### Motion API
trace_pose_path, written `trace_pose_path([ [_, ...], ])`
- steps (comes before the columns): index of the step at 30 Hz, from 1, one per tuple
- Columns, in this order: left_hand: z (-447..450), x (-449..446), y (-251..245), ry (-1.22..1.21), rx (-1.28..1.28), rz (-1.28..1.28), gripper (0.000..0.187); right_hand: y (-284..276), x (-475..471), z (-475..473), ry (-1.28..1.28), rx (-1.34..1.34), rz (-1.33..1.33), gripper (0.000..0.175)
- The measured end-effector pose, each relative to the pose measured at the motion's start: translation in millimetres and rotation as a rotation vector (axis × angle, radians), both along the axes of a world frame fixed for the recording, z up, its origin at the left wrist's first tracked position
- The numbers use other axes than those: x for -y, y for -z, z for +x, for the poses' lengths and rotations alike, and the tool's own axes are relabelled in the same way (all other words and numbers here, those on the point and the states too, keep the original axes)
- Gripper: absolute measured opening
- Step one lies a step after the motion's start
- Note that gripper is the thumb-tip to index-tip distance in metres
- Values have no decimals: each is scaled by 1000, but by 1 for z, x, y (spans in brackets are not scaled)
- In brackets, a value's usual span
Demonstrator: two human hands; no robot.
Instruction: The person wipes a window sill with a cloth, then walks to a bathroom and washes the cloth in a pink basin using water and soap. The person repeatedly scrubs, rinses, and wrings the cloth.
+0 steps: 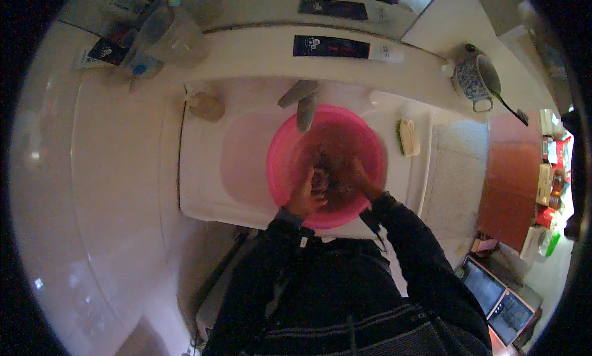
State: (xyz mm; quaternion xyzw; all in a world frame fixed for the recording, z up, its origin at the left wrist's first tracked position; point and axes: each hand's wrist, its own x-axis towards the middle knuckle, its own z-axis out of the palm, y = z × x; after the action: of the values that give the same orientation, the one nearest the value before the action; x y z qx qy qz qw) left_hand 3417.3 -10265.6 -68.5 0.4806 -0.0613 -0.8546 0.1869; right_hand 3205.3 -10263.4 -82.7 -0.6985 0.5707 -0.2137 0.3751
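A round pink plastic basin (pixel 279 147) stands in the white sink (pixel 199 180), its rear rim under the grey faucet (pixel 306 104). Both my hands reach down into it. My left hand (pixel 307 194) is at the near left inside the basin, fingers curved and spread beside a dark, blurred mass (pixel 329 182), perhaps cloth. On the other side of that mass is my right hand (pixel 355 176), blurred, its fingertips lost in the dark. Whether either hand grips the mass cannot be made out.
A scrubbing brush (pixel 409 138) lies on the sink's right ledge, and a tan lump (pixel 207 107) sits at its back left corner. Behind are a toothpaste tube (pixel 333 47), a clear plastic jug (pixel 173 39) and a patterned mug (pixel 474 80) with a toothbrush (pixel 511 108).
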Motion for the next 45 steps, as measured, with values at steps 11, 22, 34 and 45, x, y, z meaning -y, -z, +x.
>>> trace_pose_path([
  [11,-4,21,3,-52,-583,-415,38,-162,-17,49,-29,68,-324,26],
  [22,-22,9,-35,137,-214,-531,39,-73,27,17,38,9,-158,25],
  [34,-10,-4,-51,158,395,-769,35,-15,18,-74,101,-273,222,51],
  [45,8,-9,-12,-16,17,-285,49,13,20,6,22,-229,481,44],
])
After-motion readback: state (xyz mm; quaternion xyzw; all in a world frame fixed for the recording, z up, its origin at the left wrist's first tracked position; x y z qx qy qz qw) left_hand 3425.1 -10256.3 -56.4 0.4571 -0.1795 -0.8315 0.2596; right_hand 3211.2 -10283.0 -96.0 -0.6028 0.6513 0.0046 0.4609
